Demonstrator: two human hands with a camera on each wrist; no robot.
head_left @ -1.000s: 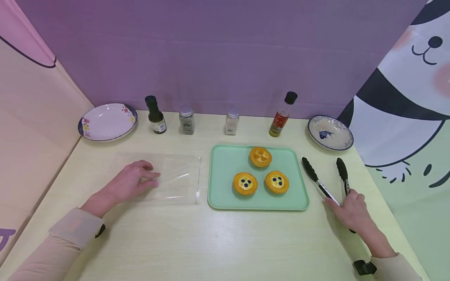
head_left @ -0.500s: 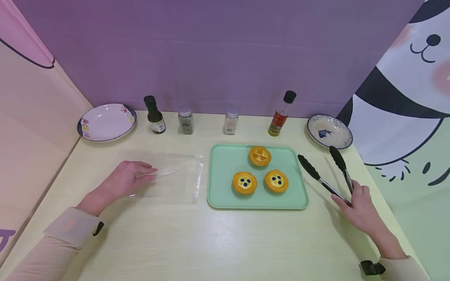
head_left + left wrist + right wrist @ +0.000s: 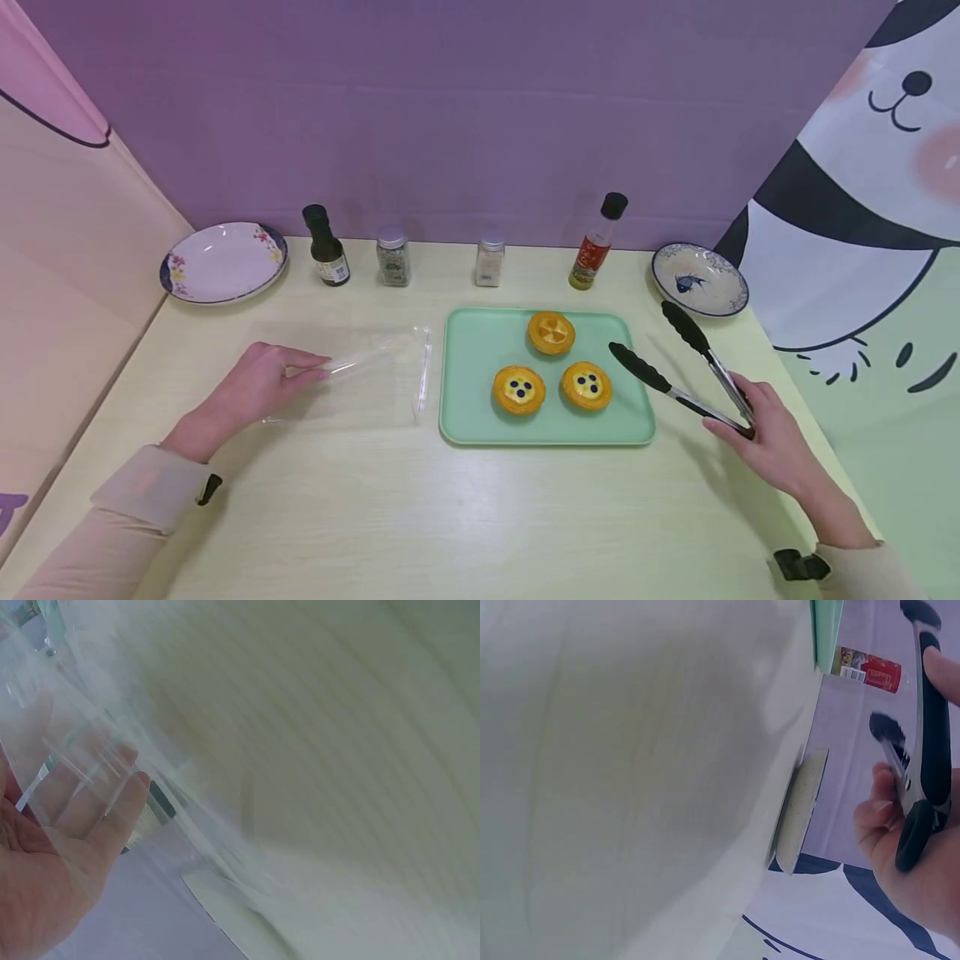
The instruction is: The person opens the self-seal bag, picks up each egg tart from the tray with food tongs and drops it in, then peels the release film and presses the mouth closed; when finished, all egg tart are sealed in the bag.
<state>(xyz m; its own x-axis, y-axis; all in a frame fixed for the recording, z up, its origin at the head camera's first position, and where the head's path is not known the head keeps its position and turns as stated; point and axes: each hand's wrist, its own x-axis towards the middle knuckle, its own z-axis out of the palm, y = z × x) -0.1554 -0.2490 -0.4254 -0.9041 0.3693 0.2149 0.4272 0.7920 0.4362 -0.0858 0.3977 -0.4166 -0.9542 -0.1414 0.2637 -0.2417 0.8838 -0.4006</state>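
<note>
From where I stood, the blueberry-topped tart on the right [image 3: 587, 386] was the one closest to the tongs [image 3: 675, 393]; it sat on the green tray [image 3: 547, 430], to the left of the nearer black tip [image 3: 637, 366] and slightly closer to the person. The right hand [image 3: 772, 435] was much nearer to that tart than the left hand [image 3: 251, 387]. The tongs' long axis slanted from the right hand leftward and away from the person, and that nearer tip appeared over the tray's right edge, though I couldn't tell how high it hung. The other black tip [image 3: 686, 326] overlapped the edge of the blue-patterned dish [image 3: 723, 287] from the head view. The right hand's fingers and thumb were wrapped around the tongs close to the joined end, while the two tong legs stood widely parted with nothing between them. Over on the left, the left hand's fingertips and thumb came together on the clear film [image 3: 382, 379], pinching it just above the worktop [image 3: 450, 517]; the film spread rightward from them, ending just beside the tray's left edge.
</note>
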